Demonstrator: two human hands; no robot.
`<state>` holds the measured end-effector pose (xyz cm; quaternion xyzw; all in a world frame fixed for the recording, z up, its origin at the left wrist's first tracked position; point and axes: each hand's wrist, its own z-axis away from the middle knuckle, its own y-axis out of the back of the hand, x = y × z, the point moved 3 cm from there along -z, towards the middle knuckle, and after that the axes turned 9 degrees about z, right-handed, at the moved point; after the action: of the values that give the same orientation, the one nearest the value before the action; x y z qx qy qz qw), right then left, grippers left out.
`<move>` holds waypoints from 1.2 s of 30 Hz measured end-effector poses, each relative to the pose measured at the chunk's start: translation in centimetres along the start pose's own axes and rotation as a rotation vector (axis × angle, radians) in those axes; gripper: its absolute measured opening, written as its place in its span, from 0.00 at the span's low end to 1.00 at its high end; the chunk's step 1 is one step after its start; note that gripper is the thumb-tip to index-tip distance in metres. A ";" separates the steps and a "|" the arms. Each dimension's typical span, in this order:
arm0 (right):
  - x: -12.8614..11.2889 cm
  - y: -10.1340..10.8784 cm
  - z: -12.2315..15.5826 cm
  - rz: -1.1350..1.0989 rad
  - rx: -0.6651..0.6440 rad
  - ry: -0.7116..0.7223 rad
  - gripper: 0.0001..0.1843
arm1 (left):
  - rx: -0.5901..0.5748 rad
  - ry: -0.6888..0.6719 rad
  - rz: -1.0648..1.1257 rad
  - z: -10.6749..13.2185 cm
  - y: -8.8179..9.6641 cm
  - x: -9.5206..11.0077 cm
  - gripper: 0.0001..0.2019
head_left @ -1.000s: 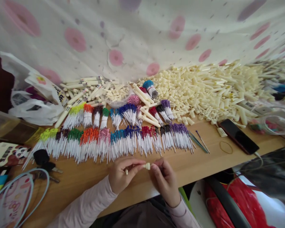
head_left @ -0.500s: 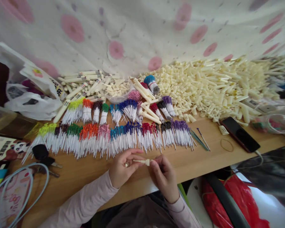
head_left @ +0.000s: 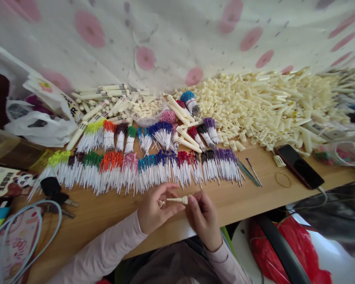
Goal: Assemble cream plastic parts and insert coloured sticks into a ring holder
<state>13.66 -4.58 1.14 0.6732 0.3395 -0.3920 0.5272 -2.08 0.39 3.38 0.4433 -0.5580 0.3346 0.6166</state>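
My right hand pinches a cream plastic pen part at its wider, ridged end, between thumb and forefinger. The part lies level, and its thin stem points into the gap between the left thumb and fingers. Curled loosely, my left hand keeps a small cream plastic piece within its fingers; their folds partly hide it. Just beyond both hands runs a row of pen refills with white tubes and coloured tops, sorted by colour.
Bundled refills stand behind the row. Assembled multicolour pens lie back left, and a large heap of cream pen parts fills the back right. Tweezers, a rubber band and a phone are rightward; keys and a cable leftward.
The pen part has risen slightly and shows more of its length between the hands. The small piece in my left hand has shifted a little. The camera view has tilted slightly.
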 end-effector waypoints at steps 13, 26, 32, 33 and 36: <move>-0.2 0.1 -0.1 0.033 -0.016 0.041 0.13 | -0.134 0.003 -0.069 0.0 -0.5 0.1 0.14; -0.2 0.0 -0.1 0.078 -0.046 0.034 0.13 | -0.153 -0.107 -0.200 -0.1 -0.5 0.1 0.18; -0.7 0.1 -0.4 0.087 -0.049 0.039 0.14 | -0.049 -0.330 -0.284 0.2 -0.5 0.0 0.15; -0.8 0.2 -0.3 0.084 -0.044 0.045 0.14 | -0.078 -0.300 -0.279 0.2 -0.5 -0.2 0.16; -0.8 0.1 -0.2 0.085 -0.049 0.057 0.13 | -0.168 -0.241 -0.279 0.0 -0.6 -0.4 0.22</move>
<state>13.45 -4.43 1.94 0.6849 0.3348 -0.3414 0.5498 -1.59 0.17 2.88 0.5001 -0.5870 0.1425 0.6205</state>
